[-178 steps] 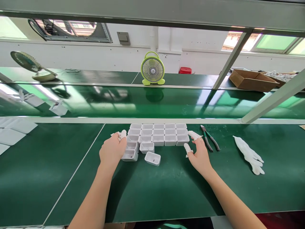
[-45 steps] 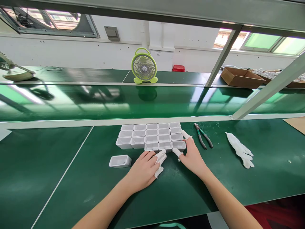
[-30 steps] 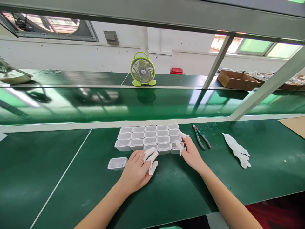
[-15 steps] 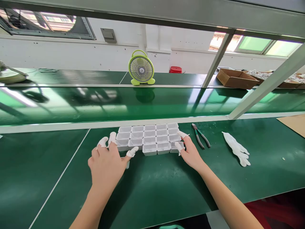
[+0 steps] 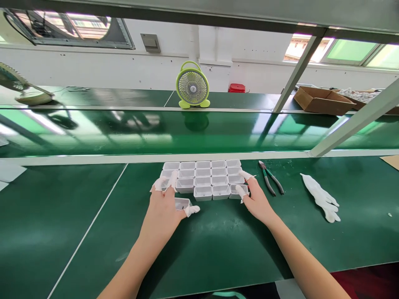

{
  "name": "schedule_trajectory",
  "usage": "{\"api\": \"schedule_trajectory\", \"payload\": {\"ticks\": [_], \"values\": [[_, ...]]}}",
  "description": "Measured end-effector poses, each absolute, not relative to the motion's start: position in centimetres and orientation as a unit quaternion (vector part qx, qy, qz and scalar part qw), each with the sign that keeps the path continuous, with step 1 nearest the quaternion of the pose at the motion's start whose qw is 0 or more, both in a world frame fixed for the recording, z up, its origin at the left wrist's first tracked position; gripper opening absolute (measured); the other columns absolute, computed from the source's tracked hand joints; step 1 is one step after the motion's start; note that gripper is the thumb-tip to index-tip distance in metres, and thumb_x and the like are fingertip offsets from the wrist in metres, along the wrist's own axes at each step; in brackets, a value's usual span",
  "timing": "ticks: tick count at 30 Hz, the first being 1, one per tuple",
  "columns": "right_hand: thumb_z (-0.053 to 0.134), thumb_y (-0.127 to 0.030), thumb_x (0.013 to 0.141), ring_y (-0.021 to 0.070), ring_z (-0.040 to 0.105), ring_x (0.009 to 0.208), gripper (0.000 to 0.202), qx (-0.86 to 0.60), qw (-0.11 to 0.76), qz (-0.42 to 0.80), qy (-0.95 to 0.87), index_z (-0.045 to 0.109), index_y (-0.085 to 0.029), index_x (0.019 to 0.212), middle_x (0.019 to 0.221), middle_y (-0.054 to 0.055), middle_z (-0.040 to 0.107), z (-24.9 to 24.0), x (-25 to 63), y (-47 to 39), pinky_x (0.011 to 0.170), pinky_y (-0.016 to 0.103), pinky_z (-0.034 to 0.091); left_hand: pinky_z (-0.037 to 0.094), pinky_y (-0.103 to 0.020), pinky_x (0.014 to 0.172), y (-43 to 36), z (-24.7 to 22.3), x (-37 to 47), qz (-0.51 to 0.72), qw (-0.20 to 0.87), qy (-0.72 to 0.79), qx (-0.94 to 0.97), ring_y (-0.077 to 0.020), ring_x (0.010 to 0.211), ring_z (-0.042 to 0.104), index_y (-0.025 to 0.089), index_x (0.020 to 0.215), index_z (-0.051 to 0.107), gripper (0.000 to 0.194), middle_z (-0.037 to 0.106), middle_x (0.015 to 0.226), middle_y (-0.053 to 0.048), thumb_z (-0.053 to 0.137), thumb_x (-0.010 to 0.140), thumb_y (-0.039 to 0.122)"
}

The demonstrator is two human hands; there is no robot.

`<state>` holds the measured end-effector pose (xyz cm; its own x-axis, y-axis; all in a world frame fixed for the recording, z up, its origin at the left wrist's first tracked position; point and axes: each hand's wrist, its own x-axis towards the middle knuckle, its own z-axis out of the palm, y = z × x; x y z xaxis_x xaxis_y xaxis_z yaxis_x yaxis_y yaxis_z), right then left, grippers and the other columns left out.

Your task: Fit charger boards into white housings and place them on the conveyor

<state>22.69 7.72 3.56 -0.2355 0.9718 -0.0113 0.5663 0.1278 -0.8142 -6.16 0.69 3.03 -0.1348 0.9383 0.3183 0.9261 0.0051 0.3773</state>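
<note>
Small white trays (image 5: 203, 172) stand in close rows on the green table. My left hand (image 5: 170, 203), with white covers on its fingertips, is spread at the left front of the rows. Between its thumb and fingers is a separate white tray (image 5: 182, 203), partly hidden by the hand; whether the fingers grip it is unclear. My right hand (image 5: 254, 195), also with covered fingertips, has thumb and forefinger at the front right tray (image 5: 235, 191), on its right edge.
Pliers with green and dark handles (image 5: 271, 178) and a white glove (image 5: 321, 197) lie to the right. Behind are a green fan (image 5: 193, 87), a metal shelf post (image 5: 297, 74), a red object (image 5: 237, 88) and a cardboard box (image 5: 322, 101).
The view has shifted slightly. My left hand has moved right relative to the rows, and the separate tray by it shows more now. My right hand stays at the front right tray.
</note>
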Motion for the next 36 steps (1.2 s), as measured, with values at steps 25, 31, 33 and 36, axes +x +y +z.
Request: {"api": "schedule_trajectory", "payload": {"ticks": [25,31,33,36], "values": [[0.045,-0.040,0.098,0.0298,0.034,0.148,0.053,-0.530,0.278,0.333,-0.728,0.037,-0.027,0.149,0.155,0.013,0.040,3.4,22.8,7.3,0.120,0.055,0.034,0.045,-0.043,0.108,1.8,4.3,-8.2,0.229,0.085,0.600,0.762,-0.0275,0.130,0.052,0.029,0.154,0.032,0.062,0.049,0.143,-0.013,0.052,0.096,0.029],[0.044,-0.040,0.098,0.0306,0.032,0.148,0.055,-0.539,0.262,0.352,-0.719,0.035,-0.028,0.151,0.158,0.011,0.035,3.8,22.8,7.1,0.118,0.054,0.038,0.044,-0.046,0.108,1.9,4.2,-8.3,0.213,0.053,0.589,0.777,-0.0304,0.136,0.046,0.025,0.154,0.033,0.060,0.051,0.141,-0.015,0.050,0.097,0.029],[0.044,-0.039,0.098,0.0304,0.032,0.148,0.054,-0.538,0.262,0.355,-0.718,0.035,-0.028,0.151,0.158,0.011,0.035,3.9,22.7,7.1,0.117,0.054,0.039,0.044,-0.048,0.107,1.9,4.1,-8.4,0.209,0.035,0.583,0.784,-0.0309,0.134,0.048,0.024,0.153,0.034,0.059,0.053,0.140,-0.015,0.050,0.097,0.030],[0.044,-0.038,0.098,0.0297,0.033,0.147,0.054,-0.532,0.267,0.349,-0.723,0.036,-0.027,0.150,0.158,0.012,0.036,3.9,22.7,7.1,0.117,0.053,0.039,0.048,-0.045,0.103,2.0,3.9,-8.5,0.199,0.044,0.583,0.787,-0.0303,0.130,0.052,0.023,0.150,0.039,0.054,0.057,0.138,-0.014,0.048,0.097,0.031]]}}
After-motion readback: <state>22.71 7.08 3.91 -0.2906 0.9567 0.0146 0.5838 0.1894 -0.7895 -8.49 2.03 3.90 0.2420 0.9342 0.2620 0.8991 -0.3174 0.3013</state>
